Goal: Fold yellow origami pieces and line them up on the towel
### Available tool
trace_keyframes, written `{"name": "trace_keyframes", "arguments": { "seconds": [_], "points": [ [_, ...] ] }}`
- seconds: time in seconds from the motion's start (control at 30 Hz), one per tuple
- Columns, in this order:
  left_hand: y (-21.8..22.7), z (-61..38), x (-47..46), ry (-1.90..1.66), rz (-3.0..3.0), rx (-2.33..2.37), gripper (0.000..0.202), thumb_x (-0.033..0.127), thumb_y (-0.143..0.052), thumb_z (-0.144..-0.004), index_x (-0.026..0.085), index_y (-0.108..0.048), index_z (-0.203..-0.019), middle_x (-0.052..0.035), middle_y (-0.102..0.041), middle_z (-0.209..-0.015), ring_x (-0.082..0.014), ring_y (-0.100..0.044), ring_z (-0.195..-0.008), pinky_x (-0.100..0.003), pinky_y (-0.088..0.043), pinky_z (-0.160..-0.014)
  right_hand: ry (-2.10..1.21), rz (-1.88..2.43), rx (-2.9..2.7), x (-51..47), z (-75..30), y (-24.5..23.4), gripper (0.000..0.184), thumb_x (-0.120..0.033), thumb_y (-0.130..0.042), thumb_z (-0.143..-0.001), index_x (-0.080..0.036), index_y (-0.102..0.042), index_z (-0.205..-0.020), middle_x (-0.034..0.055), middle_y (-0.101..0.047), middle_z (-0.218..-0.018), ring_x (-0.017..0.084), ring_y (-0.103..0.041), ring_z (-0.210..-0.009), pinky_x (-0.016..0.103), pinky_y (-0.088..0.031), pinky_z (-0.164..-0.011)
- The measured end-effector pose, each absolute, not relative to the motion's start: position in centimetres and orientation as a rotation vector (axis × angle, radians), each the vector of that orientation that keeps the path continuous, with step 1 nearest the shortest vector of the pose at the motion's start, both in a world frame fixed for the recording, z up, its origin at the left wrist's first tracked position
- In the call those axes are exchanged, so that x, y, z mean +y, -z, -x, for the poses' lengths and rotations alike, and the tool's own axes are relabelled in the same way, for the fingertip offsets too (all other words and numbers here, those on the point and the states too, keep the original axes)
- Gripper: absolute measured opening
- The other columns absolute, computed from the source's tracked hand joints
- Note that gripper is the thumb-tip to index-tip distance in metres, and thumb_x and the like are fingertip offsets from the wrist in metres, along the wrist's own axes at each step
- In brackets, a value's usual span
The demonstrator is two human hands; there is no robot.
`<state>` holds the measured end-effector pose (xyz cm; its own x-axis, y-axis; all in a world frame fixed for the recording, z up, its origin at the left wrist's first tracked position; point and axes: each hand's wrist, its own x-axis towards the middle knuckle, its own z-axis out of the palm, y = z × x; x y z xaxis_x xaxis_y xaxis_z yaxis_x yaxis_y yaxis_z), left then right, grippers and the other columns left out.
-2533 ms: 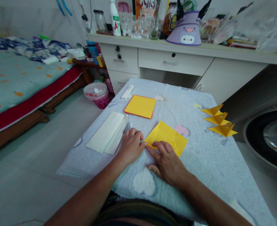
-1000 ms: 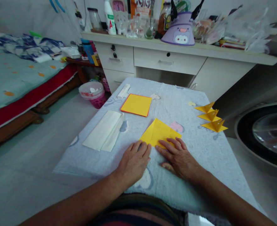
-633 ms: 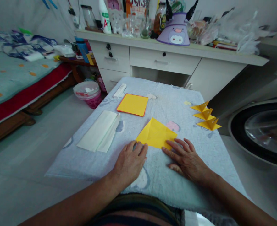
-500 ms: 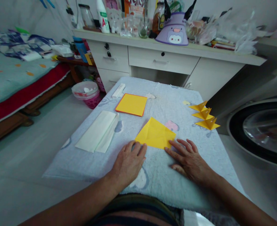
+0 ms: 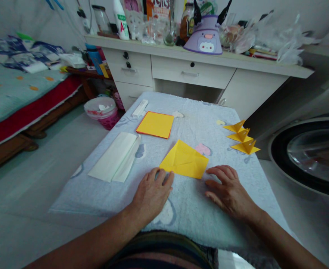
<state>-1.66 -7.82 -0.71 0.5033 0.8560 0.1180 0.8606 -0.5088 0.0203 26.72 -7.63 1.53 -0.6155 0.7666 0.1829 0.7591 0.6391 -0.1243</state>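
A creased sheet of yellow origami paper [image 5: 184, 160] lies on the cloth-covered table [image 5: 209, 117], one corner pointing away from me. At its near left edge rest the fingertips of my left hand [image 5: 153, 190], palm down with the fingers spread. My right hand [image 5: 228, 186] is just off the paper's right corner, fingers apart and curved, holding nothing. Beyond the sheet sits a square stack of yellow paper [image 5: 155, 124] with a red-orange edge. Three folded yellow paper figures [image 5: 242, 137] stand in a row at the table's right side.
Folded white paper [image 5: 115, 157] lies left of the yellow sheet, and a small white box [image 5: 140, 108] is near the far left edge. Behind stands a white desk [image 5: 192, 69] crowded with jars and bags. A pink bin [image 5: 108, 117] and a round-doored machine [image 5: 307, 157] flank the table.
My right hand has come off the paper's right corner and drawn slightly right, uncovering that corner. My left hand stays on the near left edge.
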Motion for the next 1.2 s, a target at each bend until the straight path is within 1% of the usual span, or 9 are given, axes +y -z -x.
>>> {"name": "trace_keyframes", "arguments": {
  "seconds": [0.07, 0.13, 0.23, 0.37, 0.7, 0.9, 1.03, 1.1, 1.2],
  "points": [
    [0.6, 1.7, -7.8, 0.176, 2.693, -1.53, 0.04, 0.028, -0.059, -0.089, 0.023, -0.054, -0.128, -0.0098, -0.057, -0.111, -0.0306, -0.05, -0.107, -0.045, -0.049, -0.084, -0.061, 1.228, -2.552, -7.6, -24.9, -2.1, 0.023, -0.035, -0.053, -0.092, -0.02, -0.07, -0.097, 0.0126, -0.061, -0.113, 0.03, -0.049, -0.107, 0.051, -0.038, -0.093],
    [0.5, 1.7, -7.9, 0.175, 2.696, -1.529, 0.04, 0.028, -0.059, -0.09, 0.024, -0.053, -0.129, -0.0098, -0.057, -0.111, -0.0304, -0.05, -0.107, -0.044, -0.049, -0.084, -0.119, 1.191, -2.557, -7.5, -22.8, -2.1, 0.027, -0.035, -0.053, -0.091, -0.018, -0.069, -0.106, 0.0137, -0.061, -0.113, 0.03, -0.048, -0.105, 0.05, -0.038, -0.092],
    [0.2, 1.6, -7.8, 0.165, 2.695, -1.542, 0.04, 0.028, -0.058, -0.09, 0.024, -0.053, -0.129, -0.0098, -0.058, -0.111, -0.0299, -0.05, -0.106, -0.044, -0.048, -0.082, -0.219, 1.165, -2.633, -7.2, -20.6, -1.3, 0.045, -0.042, -0.054, -0.091, -0.017, -0.059, -0.128, 0.0138, -0.06, -0.12, 0.029, -0.048, -0.104, 0.049, -0.039, -0.092],
    [0.1, 1.6, -7.7, 0.167, 2.696, -1.557, 0.039, 0.029, -0.059, -0.089, 0.025, -0.054, -0.127, -0.0089, -0.058, -0.11, -0.0287, -0.051, -0.104, -0.042, -0.048, -0.082, -0.267, 1.176, -2.641, -6.9, -19.9, -0.1, 0.053, -0.048, -0.052, -0.092, -0.018, -0.054, -0.135, 0.0133, -0.059, -0.122, 0.029, -0.048, -0.108, 0.049, -0.038, -0.095],
    [0.4, 3.3, -7.6, 0.148, 2.641, -1.599, 0.037, 0.028, -0.059, -0.089, 0.015, -0.055, -0.123, -0.01, -0.062, -0.11, -0.0278, -0.054, -0.102, -0.042, -0.046, -0.083, -0.179, 1.289, -2.6, -8.6, -23.6, 0.3, 0.043, -0.04, -0.054, -0.092, -0.017, -0.059, -0.129, 0.0125, -0.062, -0.124, 0.029, -0.049, -0.11, 0.051, -0.039, -0.097],
    [-0.3, 4.1, -7.0, 0.218, 2.649, -1.678, 0.025, 0.028, -0.06, -0.087, 0.017, -0.059, -0.11, -0.0089, -0.062, -0.105, -0.0277, -0.055, -0.1, -0.043, -0.047, -0.085, -0.248, 1.342, -2.49, -8.6, -25.6, -0.3, 0.029, -0.032, -0.052, -0.094, -0.019, -0.064, -0.117, 0.0111, -0.065, -0.116, 0.027, -0.055, -0.106, 0.047, -0.044, -0.093],
    [-0.9, 4.0, -5.3, 0.436, 2.683, -1.681, 0.037, 0.028, -0.064, -0.084, 0.017, -0.054, -0.118, -0.0102, -0.057, -0.118, -0.028, -0.05, -0.111, -0.044, -0.044, -0.094, -0.371, 1.424, -2.311, -7.3, -25.2, -0.7, 0.019, -0.025, -0.05, -0.092, -0.021, -0.064, -0.104, 0.0095, -0.065, -0.107, 0.025, -0.058, -0.099, 0.044, -0.047, -0.088],
    [-1.0, 3.6, -4.3, 0.507, 2.753, -1.645, 0.041, 0.027, -0.066, -0.082, 0.018, -0.053, -0.12, -0.0095, -0.055, -0.123, -0.0278, -0.047, -0.116, -0.045, -0.042, -0.099, -0.355, 1.507, -2.221, -6.4, -24.7, -0.6, 0.021, -0.024, -0.054, -0.088, -0.019, -0.061, -0.107, 0.0117, -0.064, -0.109, 0.027, -0.057, -0.1, 0.046, -0.047, -0.089],
    [-0.5, 3.0, -3.0, 0.567, 2.859, -1.61, 0.034, 0.023, -0.068, -0.079, 0.019, -0.058, -0.111, -0.0085, -0.054, -0.123, -0.027, -0.045, -0.118, -0.044, -0.041, -0.1, -0.329, 1.555, -2.216, -5.2, -24.0, -0.1, 0.04, -0.025, -0.065, -0.078, -0.016, -0.057, -0.117, 0.0149, -0.061, -0.114, 0.03, -0.056, -0.103, 0.049, -0.047, -0.09]
  ]
}}
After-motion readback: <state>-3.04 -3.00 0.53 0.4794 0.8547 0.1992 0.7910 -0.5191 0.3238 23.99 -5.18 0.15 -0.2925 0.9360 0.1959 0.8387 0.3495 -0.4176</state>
